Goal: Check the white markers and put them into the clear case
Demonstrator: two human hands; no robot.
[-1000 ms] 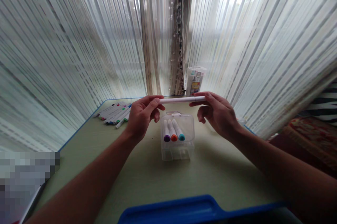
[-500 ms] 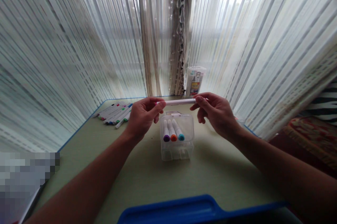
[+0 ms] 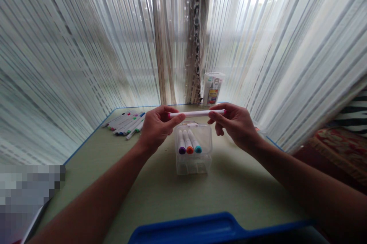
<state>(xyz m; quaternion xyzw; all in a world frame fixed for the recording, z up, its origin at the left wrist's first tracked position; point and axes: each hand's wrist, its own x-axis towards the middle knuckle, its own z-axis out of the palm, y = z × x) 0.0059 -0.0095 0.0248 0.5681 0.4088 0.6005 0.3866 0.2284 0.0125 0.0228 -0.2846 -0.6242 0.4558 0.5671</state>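
A white marker (image 3: pixel 196 113) with pink ends is held level between my two hands, above a clear plastic case. My left hand (image 3: pixel 157 125) pinches its left end between thumb and fingers. At the other end, my right hand (image 3: pixel 233 122) closes its thumb and index finger on it. Below, the clear plastic case (image 3: pixel 207 137) stands on the table, with three white markers (image 3: pixel 189 141) in its upper part. Their ends are purple, orange and turquoise and face me. The slots in the lower front of the case hold nothing that I can see.
Several loose markers (image 3: pixel 127 123) lie in a pile at the table's left back. A clear box with a label (image 3: pixel 212 89) stands at the back edge, before the string curtain (image 3: pixel 134 37). Another clear item (image 3: pixel 259 131) is partly hidden behind my right hand. A blue tray edge (image 3: pixel 186 228) is nearest me.
My right thumb and fingers have shifted on the marker, so its pink right end now shows. My left thumb has slid slightly inward, showing more of the pink left end.
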